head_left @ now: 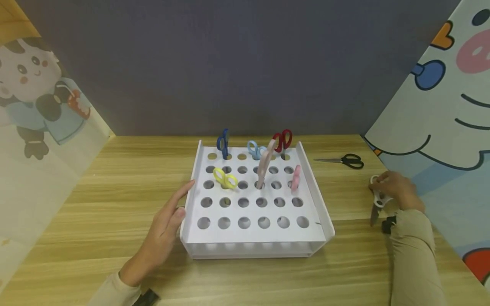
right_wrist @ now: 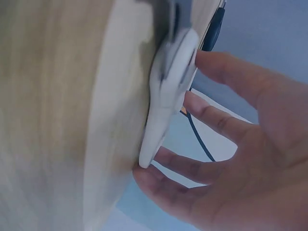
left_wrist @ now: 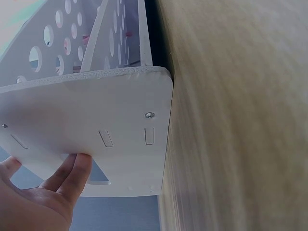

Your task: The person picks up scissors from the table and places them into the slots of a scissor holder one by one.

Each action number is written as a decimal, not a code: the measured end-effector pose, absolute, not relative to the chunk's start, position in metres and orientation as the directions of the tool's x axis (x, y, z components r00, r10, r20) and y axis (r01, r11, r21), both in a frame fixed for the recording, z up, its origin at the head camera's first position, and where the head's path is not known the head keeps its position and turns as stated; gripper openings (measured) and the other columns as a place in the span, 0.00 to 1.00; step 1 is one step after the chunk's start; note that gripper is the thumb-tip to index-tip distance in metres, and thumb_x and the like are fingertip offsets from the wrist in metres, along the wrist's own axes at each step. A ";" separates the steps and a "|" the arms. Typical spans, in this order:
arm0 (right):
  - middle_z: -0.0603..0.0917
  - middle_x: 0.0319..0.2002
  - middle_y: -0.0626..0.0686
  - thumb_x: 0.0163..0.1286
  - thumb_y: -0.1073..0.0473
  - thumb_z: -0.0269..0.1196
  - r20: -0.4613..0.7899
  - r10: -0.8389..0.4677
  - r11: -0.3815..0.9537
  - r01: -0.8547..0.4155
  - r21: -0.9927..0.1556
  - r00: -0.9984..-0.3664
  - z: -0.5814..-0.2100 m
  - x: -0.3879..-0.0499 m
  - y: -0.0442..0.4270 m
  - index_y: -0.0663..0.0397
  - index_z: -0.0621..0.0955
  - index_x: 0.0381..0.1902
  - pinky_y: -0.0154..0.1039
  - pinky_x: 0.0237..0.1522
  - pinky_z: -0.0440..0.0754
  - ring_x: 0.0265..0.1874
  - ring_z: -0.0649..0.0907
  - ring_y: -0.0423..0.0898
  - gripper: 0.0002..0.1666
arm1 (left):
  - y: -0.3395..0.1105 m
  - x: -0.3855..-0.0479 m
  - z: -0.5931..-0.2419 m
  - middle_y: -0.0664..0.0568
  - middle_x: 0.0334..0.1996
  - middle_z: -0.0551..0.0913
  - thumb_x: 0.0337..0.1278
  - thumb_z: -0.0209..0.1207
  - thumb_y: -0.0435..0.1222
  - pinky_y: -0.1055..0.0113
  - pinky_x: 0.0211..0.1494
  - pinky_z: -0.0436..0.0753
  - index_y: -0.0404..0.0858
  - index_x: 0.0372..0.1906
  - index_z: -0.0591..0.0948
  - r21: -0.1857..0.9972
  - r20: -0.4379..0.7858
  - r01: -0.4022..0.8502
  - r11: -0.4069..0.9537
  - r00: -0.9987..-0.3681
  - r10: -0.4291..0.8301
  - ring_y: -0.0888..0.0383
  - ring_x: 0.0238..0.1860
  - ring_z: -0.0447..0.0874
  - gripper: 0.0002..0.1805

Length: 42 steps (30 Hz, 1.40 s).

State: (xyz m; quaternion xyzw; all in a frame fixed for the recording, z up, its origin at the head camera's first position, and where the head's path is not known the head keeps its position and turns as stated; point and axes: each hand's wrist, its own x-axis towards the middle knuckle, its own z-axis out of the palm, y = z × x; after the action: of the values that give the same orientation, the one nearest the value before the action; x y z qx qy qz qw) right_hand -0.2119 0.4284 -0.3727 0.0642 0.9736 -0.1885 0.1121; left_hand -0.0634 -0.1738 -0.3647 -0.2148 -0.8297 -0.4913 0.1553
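A white rack (head_left: 234,234) with rows of round holes stands on the table. My left hand (head_left: 160,233) touches its left side; in the left wrist view two fingertips lie at the edge of a cutout in the side panel (left_wrist: 57,115). On the right, my right hand (head_left: 398,189) grips the handles of white-handled scissors (head_left: 381,200), whose blades point toward the near edge. In the right wrist view the fingertips meet the edges of the white handle (right_wrist: 163,96), low against the table; the blades are blurred there.
Yellow (head_left: 226,180), dark blue (head_left: 223,144), light blue (head_left: 259,154), red (head_left: 282,142), pale pink (head_left: 266,163) and pink (head_left: 296,178) scissors stand in rack holes. Black-handled scissors (head_left: 351,161) lie right of the rack. Patterned panels flank the table; a grey wall (head_left: 241,68) closes the back.
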 end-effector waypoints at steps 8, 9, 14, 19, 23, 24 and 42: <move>0.68 0.53 0.81 0.70 0.40 0.59 -0.196 0.094 0.906 0.166 -0.390 -0.976 -0.370 -0.213 0.424 0.76 0.63 0.62 0.64 0.41 0.75 0.47 0.72 0.76 0.44 | -0.174 -0.064 -0.365 0.53 0.73 0.66 0.73 0.41 0.28 0.74 0.69 0.67 0.48 0.77 0.62 0.744 0.476 0.515 0.426 -0.856 0.203 0.56 0.70 0.68 0.31; 0.68 0.54 0.82 0.69 0.40 0.60 -0.187 0.097 0.902 0.166 -0.398 -0.978 -0.370 -0.213 0.424 0.77 0.62 0.64 0.65 0.43 0.75 0.48 0.71 0.77 0.47 | -0.174 -0.065 -0.366 0.53 0.73 0.66 0.73 0.41 0.28 0.74 0.69 0.67 0.48 0.77 0.62 0.743 0.478 0.517 0.426 -0.855 0.204 0.56 0.69 0.68 0.31; 0.62 0.58 0.86 0.69 0.41 0.60 -0.137 0.091 0.892 0.142 -0.429 -0.986 -0.365 -0.215 0.420 0.81 0.56 0.68 0.72 0.51 0.71 0.52 0.67 0.81 0.52 | -0.174 -0.065 -0.366 0.53 0.73 0.66 0.73 0.41 0.28 0.74 0.67 0.69 0.48 0.77 0.62 0.739 0.481 0.520 0.428 -0.852 0.206 0.56 0.68 0.70 0.31; 0.64 0.59 0.85 0.70 0.38 0.60 -0.055 0.076 0.901 0.092 -0.424 -0.996 -0.355 -0.218 0.412 0.79 0.60 0.68 0.74 0.53 0.69 0.53 0.67 0.82 0.52 | -0.175 -0.065 -0.366 0.53 0.73 0.66 0.73 0.40 0.28 0.74 0.67 0.70 0.48 0.77 0.62 0.741 0.479 0.520 0.425 -0.853 0.208 0.57 0.68 0.70 0.31; 0.64 0.60 0.85 0.69 0.36 0.59 -0.008 0.062 0.913 0.060 -0.404 -0.998 -0.346 -0.219 0.405 0.80 0.61 0.68 0.74 0.52 0.69 0.53 0.67 0.82 0.53 | -0.175 -0.065 -0.366 0.52 0.73 0.67 0.73 0.40 0.28 0.74 0.67 0.69 0.48 0.77 0.62 0.739 0.480 0.521 0.427 -0.852 0.209 0.57 0.68 0.70 0.31; 0.64 0.60 0.85 0.70 0.36 0.59 0.000 0.055 0.915 0.051 -0.401 -0.998 -0.344 -0.219 0.403 0.80 0.61 0.68 0.74 0.52 0.69 0.53 0.67 0.82 0.53 | -0.174 -0.065 -0.366 0.53 0.73 0.67 0.73 0.40 0.27 0.74 0.67 0.69 0.48 0.77 0.62 0.739 0.480 0.520 0.429 -0.852 0.208 0.57 0.68 0.70 0.31; 0.69 0.56 0.83 0.68 0.44 0.64 0.158 0.014 0.908 -0.054 -0.415 -0.987 -0.327 -0.218 0.379 0.77 0.66 0.67 0.74 0.49 0.69 0.51 0.70 0.80 0.46 | -0.175 -0.064 -0.367 0.54 0.73 0.66 0.73 0.40 0.28 0.75 0.68 0.67 0.49 0.77 0.62 0.744 0.469 0.509 0.434 -0.859 0.204 0.57 0.70 0.68 0.31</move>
State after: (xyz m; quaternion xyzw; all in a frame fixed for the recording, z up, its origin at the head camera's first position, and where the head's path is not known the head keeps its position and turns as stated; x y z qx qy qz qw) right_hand -0.2182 0.3793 -0.3272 -0.0102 0.9736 -0.2138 -0.0787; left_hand -0.0643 -0.1752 -0.3667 -0.2140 -0.8321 -0.4872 0.1564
